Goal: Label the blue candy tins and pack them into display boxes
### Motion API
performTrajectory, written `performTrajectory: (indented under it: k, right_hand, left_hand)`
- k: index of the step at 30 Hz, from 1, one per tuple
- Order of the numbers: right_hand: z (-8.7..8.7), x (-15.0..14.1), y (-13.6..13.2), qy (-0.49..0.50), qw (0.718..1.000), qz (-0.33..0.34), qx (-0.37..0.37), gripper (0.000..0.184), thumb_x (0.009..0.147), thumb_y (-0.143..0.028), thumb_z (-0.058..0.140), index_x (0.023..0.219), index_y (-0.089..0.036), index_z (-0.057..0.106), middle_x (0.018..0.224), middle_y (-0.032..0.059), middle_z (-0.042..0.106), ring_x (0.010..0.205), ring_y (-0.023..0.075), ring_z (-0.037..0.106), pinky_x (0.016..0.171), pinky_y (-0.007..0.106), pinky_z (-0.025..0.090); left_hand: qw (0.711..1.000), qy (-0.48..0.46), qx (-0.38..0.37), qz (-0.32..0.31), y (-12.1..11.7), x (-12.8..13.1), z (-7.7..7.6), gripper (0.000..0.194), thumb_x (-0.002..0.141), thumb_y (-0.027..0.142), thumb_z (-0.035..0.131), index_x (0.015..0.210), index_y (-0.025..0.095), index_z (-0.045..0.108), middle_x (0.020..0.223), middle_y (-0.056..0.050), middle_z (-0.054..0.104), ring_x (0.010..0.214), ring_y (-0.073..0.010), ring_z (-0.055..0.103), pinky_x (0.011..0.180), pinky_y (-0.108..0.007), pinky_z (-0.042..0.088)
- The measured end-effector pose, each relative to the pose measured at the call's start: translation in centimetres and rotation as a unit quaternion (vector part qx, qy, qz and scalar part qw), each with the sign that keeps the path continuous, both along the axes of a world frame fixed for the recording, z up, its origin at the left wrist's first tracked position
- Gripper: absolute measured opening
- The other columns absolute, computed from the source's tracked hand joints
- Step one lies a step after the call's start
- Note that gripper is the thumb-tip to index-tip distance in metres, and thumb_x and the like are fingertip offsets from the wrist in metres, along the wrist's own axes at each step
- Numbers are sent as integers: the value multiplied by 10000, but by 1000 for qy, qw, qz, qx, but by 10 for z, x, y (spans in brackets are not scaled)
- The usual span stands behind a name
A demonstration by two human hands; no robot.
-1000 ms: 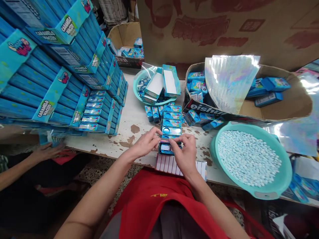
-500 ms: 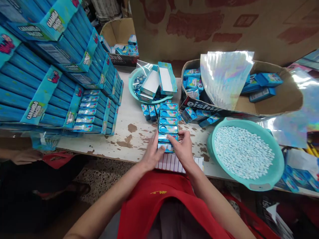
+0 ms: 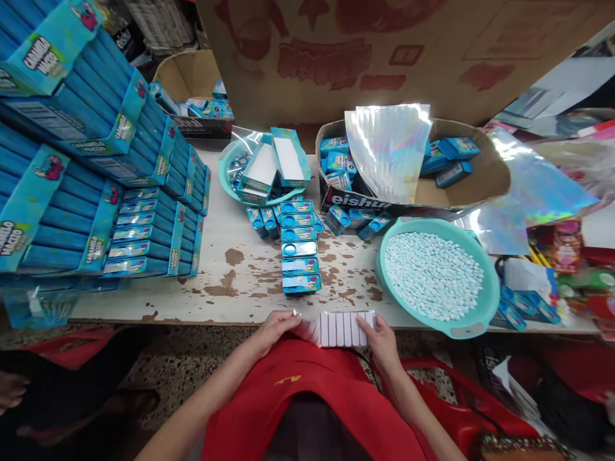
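A sheet of white strip labels (image 3: 343, 329) spans between my two hands at the table's front edge. My left hand (image 3: 277, 328) pinches its curled, clear left end. Around its right edge my right hand (image 3: 383, 340) is closed, thumb on top. Just beyond the sheet, several small blue candy boxes (image 3: 300, 250) stand in a column, each with a round recess on top. The two nearest ones bear a pale strip across their tops. Several more blue boxes (image 3: 262, 221) stand behind and beside the column.
A turquoise basin of pale candies (image 3: 435, 275) is at right. Behind stand a cardboard box (image 3: 461, 198) with clear bags (image 3: 389, 150) and a turquoise bowl (image 3: 225, 182) with empty trays. Filled display trays (image 3: 144, 224) are stacked left. Another person's hand (image 3: 12, 390) shows at far left.
Both hands have left the column of boxes and moved down to the label sheet, now lifted at the table edge. The camera view has shifted right.
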State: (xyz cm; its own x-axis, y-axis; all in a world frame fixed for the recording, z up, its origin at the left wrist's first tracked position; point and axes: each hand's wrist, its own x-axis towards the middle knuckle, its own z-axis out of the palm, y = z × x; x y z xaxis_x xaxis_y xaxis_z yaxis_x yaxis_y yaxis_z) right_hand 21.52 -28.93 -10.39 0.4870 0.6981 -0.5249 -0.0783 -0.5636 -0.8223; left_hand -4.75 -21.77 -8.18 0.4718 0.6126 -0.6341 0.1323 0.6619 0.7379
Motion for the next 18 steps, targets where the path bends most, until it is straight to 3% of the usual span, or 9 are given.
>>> performTrajectory:
  k: [3, 6, 8, 10, 12, 14, 16, 18]
  right_hand:
    - [15, 7, -2, 43, 998, 46, 26, 398, 557, -529, 742, 703, -174, 638, 633, 7, 628, 573, 171, 532, 555, 309, 446]
    - [48, 17, 1, -1, 992, 111, 60, 333, 601, -503, 729, 677, -183, 678, 653, 11, 647, 622, 173, 558, 611, 303, 461]
    - [71, 29, 5, -21, 984, 161, 71, 317, 640, -458, 724, 809, -191, 706, 725, 8, 663, 675, 165, 575, 649, 285, 465]
    - [86, 48, 6, -11, 977, 206, 60, 430, 617, -400, 761, 985, -191, 683, 829, 7, 676, 736, 158, 586, 690, 270, 466]
    - [92, 74, -1, 27, 967, 254, 11, 477, 556, -378, 802, 963, -161, 683, 813, 0, 678, 724, 155, 582, 688, 266, 463]
    - [89, 103, -16, 82, 954, 283, -55, 395, 530, -399, 808, 798, -132, 695, 701, -11, 665, 649, 144, 566, 640, 262, 454]
    - [82, 128, -37, 138, 960, 234, -74, 363, 544, -415, 800, 737, -131, 682, 619, -25, 639, 576, 123, 546, 587, 244, 437]
    - [72, 146, -61, 193, 974, 112, -23, 386, 584, -417, 789, 843, -153, 679, 672, -14, 660, 589, 118, 568, 596, 235, 441]
  left_hand:
    - [996, -29, -38, -69, -3, 4, 15, 457, 720, 518, 623, 962, 136, 686, 848, -58, 680, 776, -177, 585, 727, -269, 422]
    - [983, 9, 8, -185, 4, 23, 36, 551, 682, 404, 688, 1180, 185, 599, 911, -40, 677, 792, -166, 583, 706, -245, 422]
    - [951, 50, 118, -281, 12, 44, 52, 356, 729, 367, 640, 1027, 175, 670, 771, -14, 652, 699, -137, 543, 662, -225, 399]
    - [914, 55, 238, -325, 24, 62, 68, 255, 808, 359, 530, 819, 160, 689, 655, 5, 590, 629, -112, 479, 633, -215, 371]
    - [907, 43, 294, -300, 37, 71, 81, 322, 843, 381, 457, 723, 154, 650, 632, 12, 551, 615, -105, 444, 609, -208, 359]
    - [927, 41, 281, -245, 52, 72, 90, 334, 814, 438, 486, 692, 152, 608, 637, 21, 536, 615, -104, 439, 573, -199, 356]
    - [952, 48, 227, -202, 62, 72, 95, 352, 751, 497, 557, 679, 153, 581, 614, 33, 523, 582, -99, 435, 525, -189, 345]
    - [973, 45, 151, -171, 64, 75, 97, 384, 684, 530, 627, 725, 150, 594, 613, 32, 548, 547, -98, 455, 497, -190, 351]
